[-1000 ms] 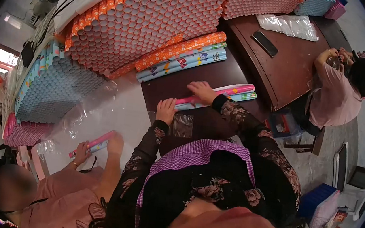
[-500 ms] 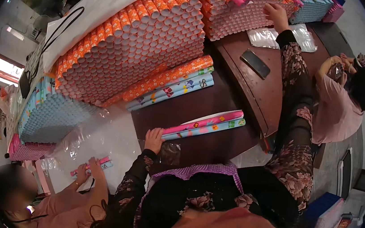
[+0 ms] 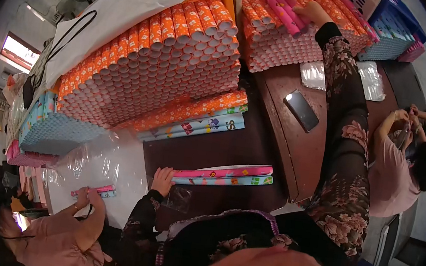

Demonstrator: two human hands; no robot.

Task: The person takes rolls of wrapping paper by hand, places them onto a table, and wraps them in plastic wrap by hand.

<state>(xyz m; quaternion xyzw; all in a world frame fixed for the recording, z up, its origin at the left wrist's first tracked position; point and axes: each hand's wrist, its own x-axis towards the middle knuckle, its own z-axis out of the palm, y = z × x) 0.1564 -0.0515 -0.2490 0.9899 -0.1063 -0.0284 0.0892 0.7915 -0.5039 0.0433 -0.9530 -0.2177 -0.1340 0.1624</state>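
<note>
My left hand [image 3: 163, 181] rests on the left ends of a pink patterned roll [image 3: 224, 171] and a light blue roll [image 3: 223, 180], which lie side by side on the dark table [image 3: 205, 150]. At the upper right, my right hand [image 3: 313, 13] is stretched out to the pink rolls [image 3: 280, 6] on top of an orange stack [image 3: 285, 52]; its fingers touch the end of one roll. Beside my left hand lies a clear plastic bag [image 3: 179, 199].
A large stack of orange rolls [image 3: 152, 68] stands behind the table, with blue rolls [image 3: 193, 126] at its foot. A phone [image 3: 301, 110] and plastic bags [image 3: 370, 80] lie on the brown table. Co-workers sit at the left [image 3: 62, 231] and right [image 3: 394, 177].
My right hand has left the rolls on the table and reached forward to the pink rolls on the stack. My left hand has stayed at the left ends of the table rolls.
</note>
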